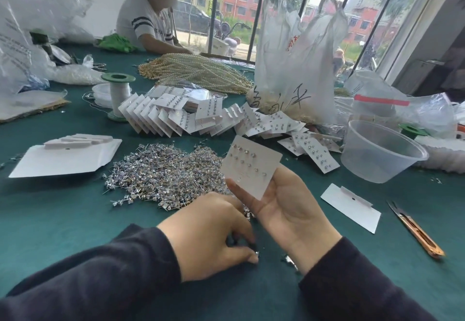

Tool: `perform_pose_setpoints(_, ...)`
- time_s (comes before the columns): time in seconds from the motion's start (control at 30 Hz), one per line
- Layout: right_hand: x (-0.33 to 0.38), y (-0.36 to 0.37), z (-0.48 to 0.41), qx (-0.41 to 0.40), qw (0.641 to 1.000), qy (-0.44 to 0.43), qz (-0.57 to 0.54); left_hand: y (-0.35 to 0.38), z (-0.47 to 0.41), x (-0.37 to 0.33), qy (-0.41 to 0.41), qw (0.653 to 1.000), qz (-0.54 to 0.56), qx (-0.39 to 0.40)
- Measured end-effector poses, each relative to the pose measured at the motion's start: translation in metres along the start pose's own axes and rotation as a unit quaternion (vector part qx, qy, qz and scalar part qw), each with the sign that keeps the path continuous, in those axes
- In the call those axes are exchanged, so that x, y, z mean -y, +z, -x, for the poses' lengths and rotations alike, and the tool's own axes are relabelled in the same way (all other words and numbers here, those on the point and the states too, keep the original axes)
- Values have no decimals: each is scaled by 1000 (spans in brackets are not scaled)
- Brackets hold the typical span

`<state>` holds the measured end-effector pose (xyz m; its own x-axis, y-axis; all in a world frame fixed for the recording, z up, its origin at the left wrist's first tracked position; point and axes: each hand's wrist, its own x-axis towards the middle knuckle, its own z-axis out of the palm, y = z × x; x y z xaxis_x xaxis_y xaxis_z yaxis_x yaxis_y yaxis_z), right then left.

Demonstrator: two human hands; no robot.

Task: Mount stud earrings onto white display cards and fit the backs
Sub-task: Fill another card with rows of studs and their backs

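Observation:
My right hand (289,207) is raised palm-up and holds a white display card (251,167) with several stud earrings pushed through it, tilted toward me. My left hand (214,235) rests on the green table (75,220) just below, its thumb and fingertips pinched on a small silver stud earring (256,252) on the cloth. A big loose heap of silver stud earrings (163,172) lies just beyond both hands. Filled cards (176,117) are fanned out in a row behind the heap.
Blank white cards (68,157) lie at the left, and one more blank card (352,206) at the right. Thread snips (415,230) lie at the far right. A clear plastic tub (380,151), plastic bags (297,69), pearl strands (196,71), a green spool (118,94) and another person (148,18) are farther back.

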<state>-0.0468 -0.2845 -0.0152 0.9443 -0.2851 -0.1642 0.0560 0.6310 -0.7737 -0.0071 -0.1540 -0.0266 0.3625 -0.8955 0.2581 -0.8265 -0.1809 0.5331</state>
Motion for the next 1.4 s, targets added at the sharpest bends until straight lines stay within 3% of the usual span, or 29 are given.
perform_pose_setpoints(0.4,0,0,-2,8,1000,3,4,6,3,0,60,998,-16,-20)
perform_pose_setpoints(0.53,1,1,-2,14,999,18,25,-1,1,0,36,995,39,-88)
perform_pose_setpoints(0.7,0,2,0,46,998,-1,39,-15,-1,3,-74,943,266,-184)
perform_pose_setpoints(0.93,-4,4,3,86,995,26,33,-21,-3,6,-100,887,405,-197)
perform_pose_setpoints(1.4,-6,9,5,118,992,26,35,-24,-4,3,-116,825,513,-207)
